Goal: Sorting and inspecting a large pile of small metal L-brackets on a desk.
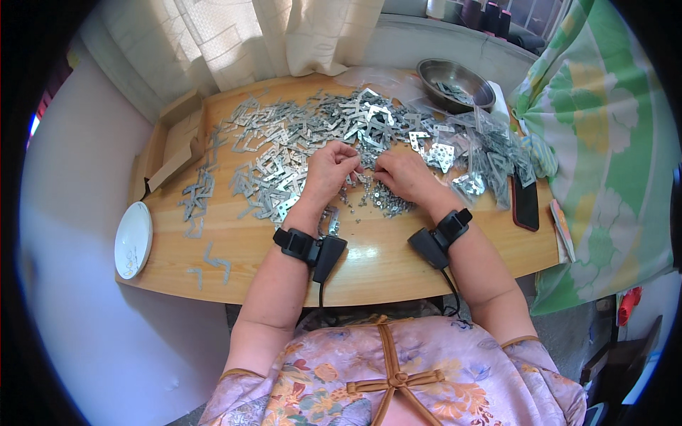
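Over the middle of the wooden table, my left hand [329, 170] is closed in a pinch, but what its fingertips hold is too small to make out. A short gap to its right, my right hand [406, 175] has its fingers curled together and pointing down; its fingertips are partly hidden. Just beneath and beside it lies a pile of small metal screws or nuts [389, 202]. Beyond both hands spreads a large heap of flat metal corner brackets [284, 160], many of them L-shaped. Each wrist wears a black strapped device.
An open cardboard box [170, 169] and a white dish [133, 241] line the left side. Plastic bags of metal parts [490, 145] lie at the right, near a dark phone [526, 204]. A steel bowl [469, 79] with some brackets stands at the back right.
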A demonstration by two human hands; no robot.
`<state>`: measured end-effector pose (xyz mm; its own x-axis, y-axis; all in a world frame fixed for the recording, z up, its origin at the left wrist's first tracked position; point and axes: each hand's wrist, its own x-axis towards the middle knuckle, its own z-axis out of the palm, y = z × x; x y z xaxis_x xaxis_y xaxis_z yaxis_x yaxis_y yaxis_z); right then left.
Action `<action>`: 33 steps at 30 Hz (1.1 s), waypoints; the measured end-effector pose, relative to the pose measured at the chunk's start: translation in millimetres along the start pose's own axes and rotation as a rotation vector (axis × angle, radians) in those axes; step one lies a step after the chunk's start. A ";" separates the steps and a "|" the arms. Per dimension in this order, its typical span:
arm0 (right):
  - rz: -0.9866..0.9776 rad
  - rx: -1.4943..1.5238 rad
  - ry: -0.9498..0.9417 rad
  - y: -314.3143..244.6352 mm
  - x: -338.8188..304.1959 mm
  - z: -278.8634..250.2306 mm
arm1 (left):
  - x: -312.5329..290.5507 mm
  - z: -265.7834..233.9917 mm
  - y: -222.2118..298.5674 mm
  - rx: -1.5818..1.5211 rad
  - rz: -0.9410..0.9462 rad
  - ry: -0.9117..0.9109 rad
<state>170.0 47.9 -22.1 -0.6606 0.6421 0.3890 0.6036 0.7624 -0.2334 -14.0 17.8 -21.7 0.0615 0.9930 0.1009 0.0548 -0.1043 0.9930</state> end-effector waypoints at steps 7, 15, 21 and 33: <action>0.029 -0.006 -0.036 -6.9 -1.1 0.8 | 0.7 2.6 -0.4 0.045 0.056 -0.046; 0.226 0.419 0.179 7.0 2.9 7.8 | -2.3 6.4 4.6 0.077 0.046 -0.045; 0.222 0.753 0.166 8.9 6.1 10.7 | -2.5 6.9 4.0 0.133 0.048 -0.055; 0.299 0.877 0.117 8.5 4.8 9.9 | -5.1 9.9 6.7 0.013 0.008 -0.026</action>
<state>167.5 58.2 -31.0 -0.4542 0.8457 0.2800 0.1569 0.3854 -0.9093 -4.1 11.5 -16.2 0.0879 0.9904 0.1068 0.0673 -0.1129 0.9913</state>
